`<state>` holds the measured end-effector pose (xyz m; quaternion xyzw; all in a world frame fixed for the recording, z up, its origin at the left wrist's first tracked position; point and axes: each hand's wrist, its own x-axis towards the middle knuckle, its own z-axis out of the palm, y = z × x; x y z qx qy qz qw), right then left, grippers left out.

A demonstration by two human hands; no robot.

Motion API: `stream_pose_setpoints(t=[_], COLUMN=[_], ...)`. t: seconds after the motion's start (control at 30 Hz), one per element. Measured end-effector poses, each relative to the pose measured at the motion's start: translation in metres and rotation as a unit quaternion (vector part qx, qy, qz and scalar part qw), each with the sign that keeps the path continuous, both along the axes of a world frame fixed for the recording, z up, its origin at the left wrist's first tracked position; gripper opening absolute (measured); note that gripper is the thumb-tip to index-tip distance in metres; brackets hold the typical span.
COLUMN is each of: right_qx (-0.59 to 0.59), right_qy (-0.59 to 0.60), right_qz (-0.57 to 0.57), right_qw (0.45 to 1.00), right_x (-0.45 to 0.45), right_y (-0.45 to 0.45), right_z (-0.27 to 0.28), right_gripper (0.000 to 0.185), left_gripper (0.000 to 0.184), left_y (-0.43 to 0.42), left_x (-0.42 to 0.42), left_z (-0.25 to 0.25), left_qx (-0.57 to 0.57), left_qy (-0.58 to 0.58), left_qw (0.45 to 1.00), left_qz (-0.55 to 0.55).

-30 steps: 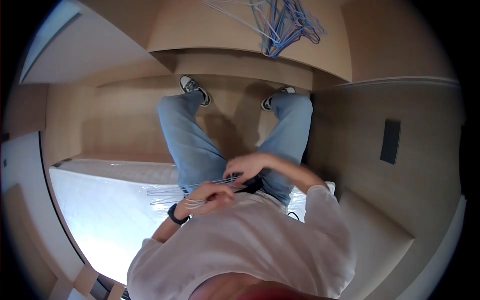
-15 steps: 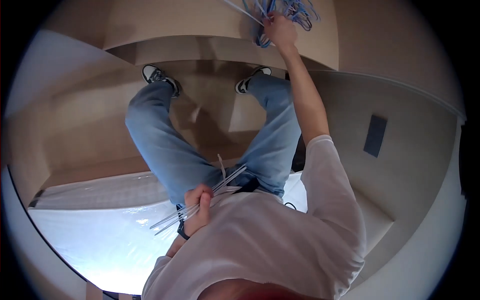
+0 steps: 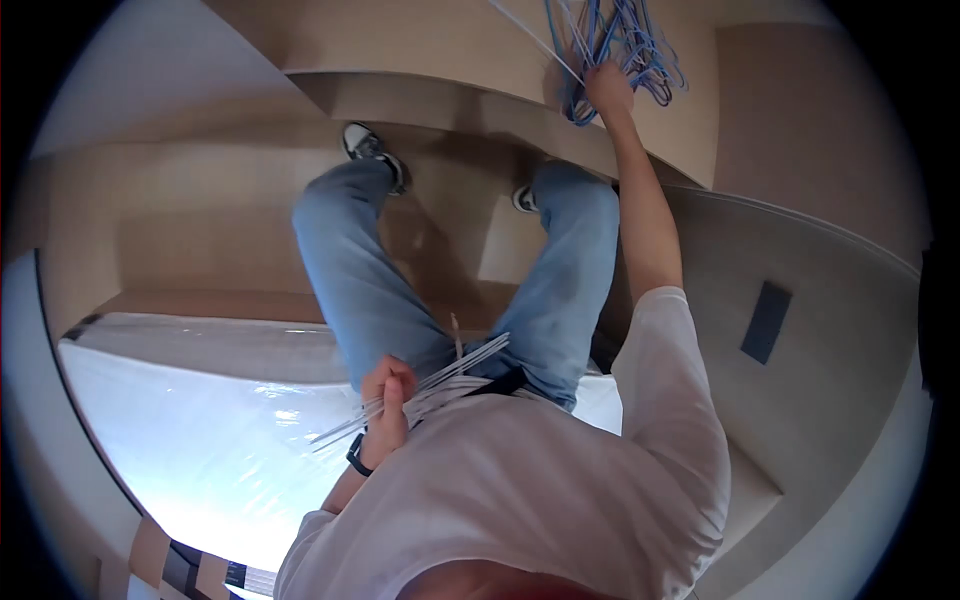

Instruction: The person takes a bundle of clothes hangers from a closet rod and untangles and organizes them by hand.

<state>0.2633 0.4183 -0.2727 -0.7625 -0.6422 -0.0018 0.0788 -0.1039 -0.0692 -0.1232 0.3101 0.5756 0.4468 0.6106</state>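
White hangers [image 3: 477, 361] in left hand [image 3: 387, 398], right hand [image 3: 609, 90] at blue hangers [image 3: 653, 65]

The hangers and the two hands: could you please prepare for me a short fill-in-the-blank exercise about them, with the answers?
The left hand holds thin hangers, whose colour is ____.
The right hand is at a tangled pile, whose main colour is ____.
The dark wristband is worn on the ____ wrist.
The pile lies on a surface that looks made of ____.

Missing words: white; blue; left; wood.
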Motion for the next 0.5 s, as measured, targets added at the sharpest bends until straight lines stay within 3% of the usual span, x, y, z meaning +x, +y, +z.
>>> stream_pose_setpoints(t=[0.03, 0.07, 0.17, 0.27, 0.37, 0.47, 0.5], right_qx=[0.022, 0.044, -0.006, -0.018, 0.089, 0.034, 0.023], right_qy=[0.034, 0.067, 0.34, 0.482, 0.497, 0.601, 0.569], right_qz=[0.026, 0.051, 0.106, 0.041, 0.088, 0.116, 0.107], right_qw=[0.999, 0.996, 0.934, 0.875, 0.859, 0.79, 0.815], right_x=[0.002, 0.005, 0.015, -0.003, -0.011, -0.001, -0.017], right_y=[-0.009, -0.017, -0.036, -0.102, -0.176, -0.251, -0.288], right_z=[-0.002, -0.006, -0.018, 0.008, 0.027, 0.02, 0.054], right_gripper=[0.03, 0.031, 0.035, 0.038, 0.034, 0.032, 0.034], left_gripper=[0.048, 0.033, 0.018, 0.019, 0.019, 0.018, 0.022], left_y=[-0.007, -0.013, -0.009, -0.008, -0.01, -0.007, -0.005], left_x=[0.002, 0.005, 0.015, 0.016, 0.022, 0.025, 0.029], left_z=[0.006, 0.01, 0.03, 0.029, 0.034, 0.043, 0.05], left_qx=[0.012, 0.007, 0.028, 0.027, 0.038, 0.074, 0.087], left_qy=[0.016, 0.018, -0.039, -0.044, -0.035, 0.02, 0.009], left_qw=[1.0, 1.0, 0.997, 0.997, 0.998, 0.997, 0.996], left_qz=[0.011, 0.023, 0.056, 0.055, 0.037, 0.007, 0.008])
